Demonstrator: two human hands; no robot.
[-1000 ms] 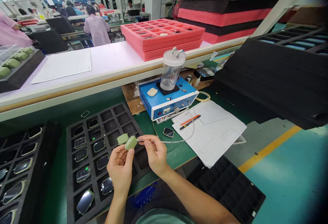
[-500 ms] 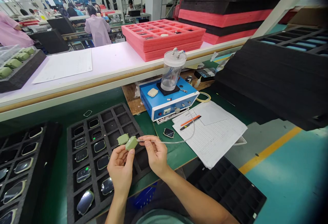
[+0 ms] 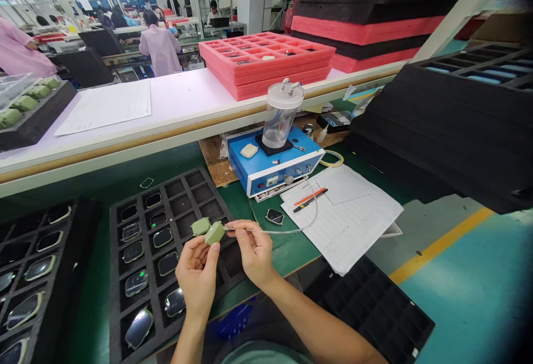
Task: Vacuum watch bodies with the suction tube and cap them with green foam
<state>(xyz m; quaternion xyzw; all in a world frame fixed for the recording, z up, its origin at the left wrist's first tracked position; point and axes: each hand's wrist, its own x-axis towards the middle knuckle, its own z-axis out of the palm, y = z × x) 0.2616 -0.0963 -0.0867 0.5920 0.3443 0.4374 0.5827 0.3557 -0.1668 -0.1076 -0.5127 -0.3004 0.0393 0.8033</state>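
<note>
My left hand point(image 3: 197, 278) is shut on a pale green moulded plastic part point(image 3: 215, 233), pinching it between thumb and fingers. A second pale green piece point(image 3: 200, 226) sits against that part, and I cannot tell whether they are joined. My right hand point(image 3: 254, 253) pinches a thin clear tube point(image 3: 270, 231) with a slim tip touching the green part. The tube curves away to a blue bench instrument point(image 3: 270, 169). Both hands hover over a black foam tray point(image 3: 195, 203) holding several glossy dark oval parts.
A second foam tray point(image 3: 33, 264) lies at the left, and a dark-lensed part point(image 3: 275, 217) lies beside the papers point(image 3: 341, 217) and pens. A clear cylinder point(image 3: 281, 115) stands on the instrument. Pink foam trays point(image 3: 266, 64) sit on a white shelf point(image 3: 166, 103); black foam stacks rise right. Co-workers in pink coats sit beyond.
My hands keep the same hold on the green part and tube. The whole view has drifted slightly right and the scene has shifted a little with it.
</note>
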